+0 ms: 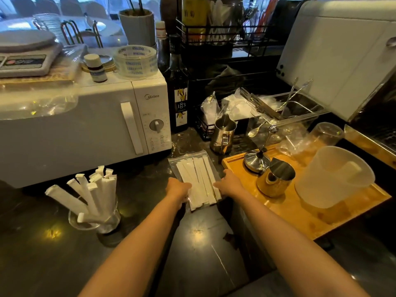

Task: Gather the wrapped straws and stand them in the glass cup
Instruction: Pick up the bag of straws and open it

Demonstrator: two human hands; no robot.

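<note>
A glass cup (109, 224) stands on the dark counter at the left, and several white wrapped straws (90, 194) lean in it, fanning up and left. In the middle of the counter lies a clear plastic bag (174, 162) with several more wrapped straws (198, 181) lying flat inside. My left hand (177, 189) rests on the bag's left edge near its front end. My right hand (230, 183) touches the bag's right edge. Both hands press in on the pack from either side, with the fingertips partly hidden.
A white microwave (85, 129) stands behind the cup. A wooden tray (300, 211) at the right carries a steel jug (275, 179), a lid and a frosted plastic pitcher (334, 176). Another steel jug (222, 133) and a syrup bottle (179, 86) stand behind the bag.
</note>
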